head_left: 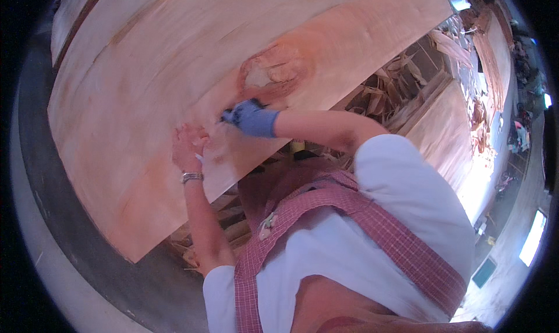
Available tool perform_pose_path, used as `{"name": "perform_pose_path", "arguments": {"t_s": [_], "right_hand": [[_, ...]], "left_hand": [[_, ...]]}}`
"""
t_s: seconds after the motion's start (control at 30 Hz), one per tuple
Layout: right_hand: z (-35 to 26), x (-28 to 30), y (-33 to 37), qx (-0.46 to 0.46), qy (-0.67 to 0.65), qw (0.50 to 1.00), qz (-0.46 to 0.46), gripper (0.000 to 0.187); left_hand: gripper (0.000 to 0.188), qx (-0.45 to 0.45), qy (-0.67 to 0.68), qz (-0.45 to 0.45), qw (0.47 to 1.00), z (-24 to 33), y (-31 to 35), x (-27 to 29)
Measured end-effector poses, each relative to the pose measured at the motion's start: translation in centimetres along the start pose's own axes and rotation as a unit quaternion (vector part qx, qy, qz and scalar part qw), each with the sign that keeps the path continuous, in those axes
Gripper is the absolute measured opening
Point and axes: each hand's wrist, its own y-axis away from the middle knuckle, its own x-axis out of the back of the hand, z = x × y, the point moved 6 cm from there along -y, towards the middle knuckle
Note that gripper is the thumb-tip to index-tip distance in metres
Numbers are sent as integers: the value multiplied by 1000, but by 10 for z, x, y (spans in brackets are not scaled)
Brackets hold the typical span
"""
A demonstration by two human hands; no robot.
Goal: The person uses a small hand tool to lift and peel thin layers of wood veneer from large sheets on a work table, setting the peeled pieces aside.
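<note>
A broad sheet of pale, pinkish wood veneer [116,117] lies in front of me. It bears a rough, torn, ring-shaped knot patch [271,71] in its upper middle. My left hand [189,144], bare and with a metal-banded watch [192,177] at the wrist, lies on the sheet with its fingers stretched out, slightly blurred. A small white bit shows by its thumb. Just to the right, my right hand [253,119] wears a blue glove and is closed low over the sheet, below the knot. Something dark shows at its fingers, too blurred to name.
Torn veneer strips and scraps [387,88] lie beyond the sheet's near right edge and under it. Another wood sheet [439,123] rests to the right. A grey floor [64,228] curves along the left. A green rectangular panel [484,272] shows at lower right.
</note>
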Motion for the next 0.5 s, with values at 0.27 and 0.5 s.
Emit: {"name": "perform_pose_path", "arguments": {"t_s": [0.27,0.5], "right_hand": [[164,73,110,85,14,994,-63,23],[226,80,94,204,9,977,-54,20]], "left_hand": [[83,80,25,-59,995,13,19,29],[68,7,53,57,997,99,-11,23]]}}
